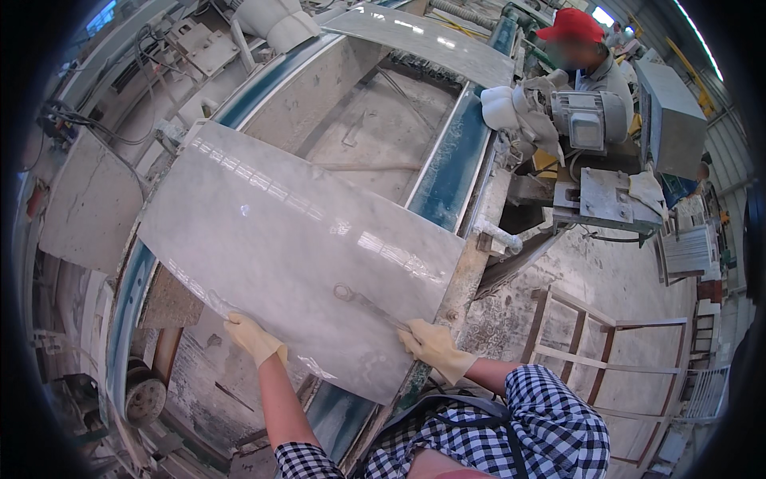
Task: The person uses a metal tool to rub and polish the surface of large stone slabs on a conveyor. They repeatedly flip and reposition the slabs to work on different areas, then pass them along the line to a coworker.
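A glossy pale grey stone slab (279, 231), marble-like, lies across the blue rails of a machine in front of me. My left hand (254, 337), in a cream rubber glove, is closed on the slab's near edge. At the slab's near right part, my right hand (435, 349), gloved alike, is closed around one end of a wrench (367, 305). The wrench's ring end points away to the left, over the slab's surface. My right fingers are partly hidden by the glove's back.
Another polished slab (423, 40) lies farther along the rails. A grey motor (590, 120) stands at the right, with a person in a red cap (573, 28) behind it. A wooden frame (606, 359) is at the lower right. A pulley wheel (147, 399) sits at the lower left.
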